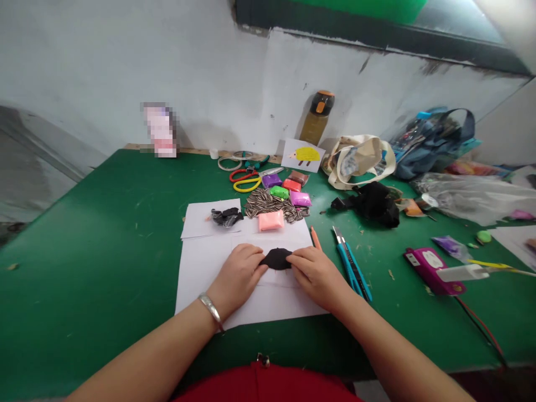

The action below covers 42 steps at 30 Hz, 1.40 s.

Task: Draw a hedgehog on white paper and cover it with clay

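A flat black piece of soft material (277, 259) spans the gap between my two hands, above white paper (201, 279). My left hand (240, 274), with a silver bangle at the wrist, pinches its left end. The right end is pinched by the fingers of my right hand (317, 273). Just beyond lies a peach packet (271, 221), in front of a heap of sunflower seeds (259, 204). Purple, green, red, brown and pink packets lie on and behind the heap. A crumpled black wrapper (226, 217) rests on paper to the left.
Blue cutters (354, 268) and an orange stick (315, 238) lie right of the paper on the green table (104, 251). Scissors (247, 184), a hedgehog drawing (302, 155) and a bottle (317, 118) stand or lie behind. Bags and a magenta device (434, 271) are at right.
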Tool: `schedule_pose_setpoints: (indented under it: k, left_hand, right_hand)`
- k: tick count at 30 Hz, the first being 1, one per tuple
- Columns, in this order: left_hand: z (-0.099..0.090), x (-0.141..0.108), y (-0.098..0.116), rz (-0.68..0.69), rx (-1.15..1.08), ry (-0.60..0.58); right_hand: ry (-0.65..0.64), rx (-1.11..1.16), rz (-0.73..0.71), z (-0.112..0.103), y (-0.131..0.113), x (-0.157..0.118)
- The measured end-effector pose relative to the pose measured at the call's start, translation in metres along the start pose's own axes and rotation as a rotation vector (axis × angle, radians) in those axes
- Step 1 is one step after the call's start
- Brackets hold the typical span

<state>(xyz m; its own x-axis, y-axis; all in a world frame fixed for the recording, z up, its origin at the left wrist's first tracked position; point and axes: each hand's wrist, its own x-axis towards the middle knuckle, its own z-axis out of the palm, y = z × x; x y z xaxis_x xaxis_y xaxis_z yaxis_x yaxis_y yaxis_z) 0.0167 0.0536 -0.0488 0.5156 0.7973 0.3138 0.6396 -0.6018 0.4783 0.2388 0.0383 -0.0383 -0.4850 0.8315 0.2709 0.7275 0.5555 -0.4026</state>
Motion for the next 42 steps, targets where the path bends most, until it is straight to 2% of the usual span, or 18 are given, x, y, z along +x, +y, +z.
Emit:
schedule_pose_setpoints:
  k: [5, 8, 12, 20, 35, 42]
  left_hand:
    - [-0.003, 0.001, -0.001, -0.027, -0.027, -0.024]
    - [-0.004, 0.0, 0.0, -0.028, -0.042, -0.036]
    - [-0.003, 0.0, 0.0, -0.021, -0.035, -0.024]
    - [-0.005, 0.0, 0.001, -0.023, -0.036, -0.01]
    - [-0.005, -0.002, 0.001, -0.048, -0.044, -0.011]
    - [-0.002, -0.001, 0.002, -0.029, -0.028, 0.023]
  right_hand:
    - [-0.104, 0.038, 0.018, 0.007, -0.021, 0.03]
    - [-0.096, 0.064, 0.04, 0.02, -0.024, 0.038]
    - [-0.065, 0.119, 0.057, 0.029, -0.019, 0.034]
    - [-0.028, 0.146, 0.058, 0.031, -0.016, 0.03]
    - [-0.019, -0.058, 0.037, 0.029, -0.029, 0.035]
    - [0.008, -0.067, 0.039, 0.036, -0.029, 0.036]
